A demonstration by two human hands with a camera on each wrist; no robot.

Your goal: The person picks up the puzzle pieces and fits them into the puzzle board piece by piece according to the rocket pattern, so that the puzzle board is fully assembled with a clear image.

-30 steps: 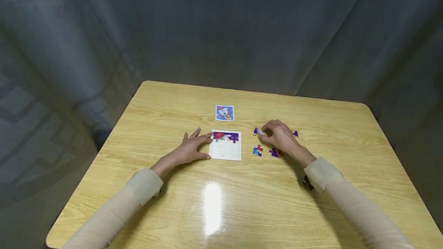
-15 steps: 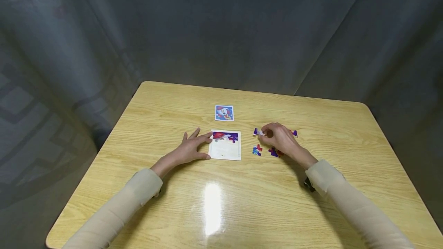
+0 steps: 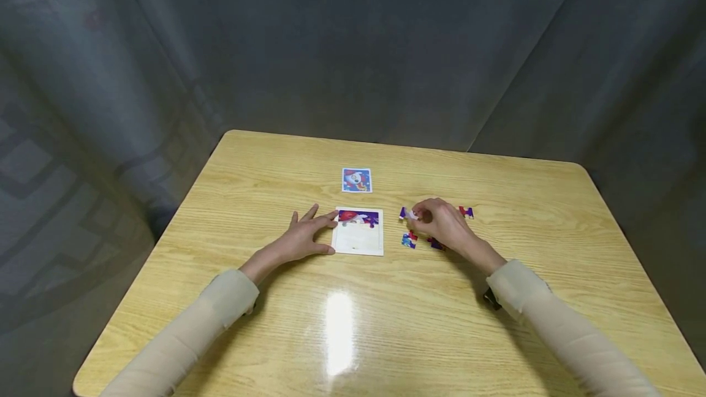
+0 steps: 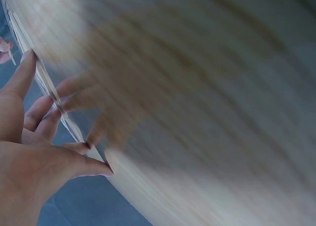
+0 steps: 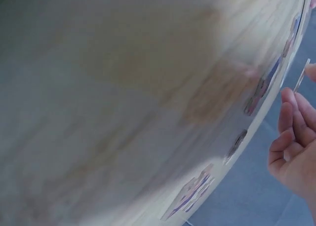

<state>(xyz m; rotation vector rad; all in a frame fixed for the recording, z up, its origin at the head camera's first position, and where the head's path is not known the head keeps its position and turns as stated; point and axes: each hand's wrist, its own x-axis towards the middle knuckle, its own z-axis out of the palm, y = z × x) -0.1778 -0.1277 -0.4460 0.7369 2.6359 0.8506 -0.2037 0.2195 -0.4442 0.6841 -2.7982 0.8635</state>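
A square white puzzle tray (image 3: 358,241) lies mid-table, a strip of red, white and purple picture along its top. My left hand (image 3: 300,239) is spread at the tray's left side, fingertips and thumb touching the edge. The left wrist view catches the tray edge (image 4: 45,85) nearly side-on against these straight fingers. To the right of the tray, my right hand (image 3: 449,226) pinches a purple and white puzzle piece (image 3: 406,214) between thumb and index finger. Seen from the right wrist, this thin piece (image 5: 301,77) is raised off the table, other fingers curled beneath.
Around the right hand lie a blue and red piece (image 3: 409,239), a dark purple piece (image 3: 436,244) partly under the hand, and a red and purple piece (image 3: 467,212). Behind the tray is a small picture card (image 3: 356,180). A dark curtain (image 3: 353,48) hangs beyond the table.
My right hand has shifted slightly left and nearer with the pinched puzzle piece, uncovering more of the red and purple piece. My left hand stays at the tray.
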